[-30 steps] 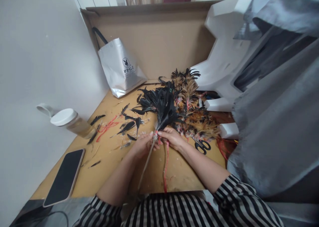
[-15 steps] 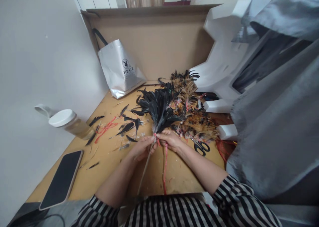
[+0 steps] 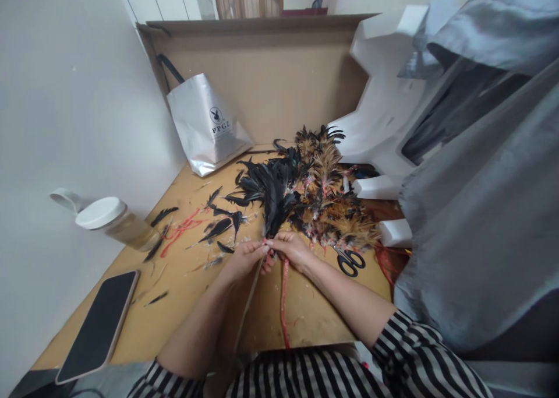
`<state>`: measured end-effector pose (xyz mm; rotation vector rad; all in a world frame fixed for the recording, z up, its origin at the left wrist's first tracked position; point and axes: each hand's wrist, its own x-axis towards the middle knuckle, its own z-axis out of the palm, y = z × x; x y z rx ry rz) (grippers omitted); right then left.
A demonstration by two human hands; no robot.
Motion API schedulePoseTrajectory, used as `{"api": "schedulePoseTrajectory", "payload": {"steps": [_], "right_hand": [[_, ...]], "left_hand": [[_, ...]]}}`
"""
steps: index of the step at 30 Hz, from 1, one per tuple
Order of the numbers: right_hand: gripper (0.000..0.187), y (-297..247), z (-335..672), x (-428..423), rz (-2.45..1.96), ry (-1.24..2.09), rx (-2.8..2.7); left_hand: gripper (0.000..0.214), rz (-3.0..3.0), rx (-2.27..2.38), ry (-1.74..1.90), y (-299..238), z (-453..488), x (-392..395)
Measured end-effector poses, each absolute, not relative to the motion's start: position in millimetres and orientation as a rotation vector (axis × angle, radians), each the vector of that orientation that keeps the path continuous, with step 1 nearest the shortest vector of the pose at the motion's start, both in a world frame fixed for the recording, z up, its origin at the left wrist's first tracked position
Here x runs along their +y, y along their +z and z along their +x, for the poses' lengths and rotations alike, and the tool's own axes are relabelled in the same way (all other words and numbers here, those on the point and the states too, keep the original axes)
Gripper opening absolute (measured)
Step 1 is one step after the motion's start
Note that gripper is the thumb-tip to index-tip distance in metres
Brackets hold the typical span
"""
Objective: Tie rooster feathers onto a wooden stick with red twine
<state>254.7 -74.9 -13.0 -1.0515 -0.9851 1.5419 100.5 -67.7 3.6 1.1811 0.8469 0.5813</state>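
My left hand [image 3: 244, 258] and my right hand [image 3: 292, 249] meet at the base of a bunch of black feathers [image 3: 271, 191], fingers pinched on it where it joins a thin wooden stick [image 3: 245, 310]. The stick runs back toward my body. A red string [image 3: 283, 302] hangs down from the binding under my right hand. Both hands are closed around the bound spot.
A pile of brown and black feather bundles [image 3: 336, 211] lies behind my right hand, with black scissors [image 3: 349, 261] beside it. Loose feathers [image 3: 218, 229] and red string scraps [image 3: 181, 230] lie left. A lidded jar [image 3: 113, 223], phone [image 3: 98, 325], silver bag [image 3: 205, 124], white foam [image 3: 384, 112], grey cloth [image 3: 480, 211].
The view has shifted a little; the hands stay together at the binding, with small finger movement on the feather base. Nothing was let go.
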Motion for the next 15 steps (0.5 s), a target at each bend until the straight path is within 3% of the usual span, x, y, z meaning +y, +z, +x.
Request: {"api": "schedulePoseTrajectory", "payload": {"steps": [9, 15], "right_hand": [[0.039, -9, 247, -82, -1.089, 1.654, -1.029], [0.044, -17, 249, -80, -1.112, 1.56, -1.125]], "left_hand": [[0.028, 0.792, 0.816, 1.029, 2, 65, -35], [0.023, 0.694, 0.748, 1.081, -6, 54, -25]]}}
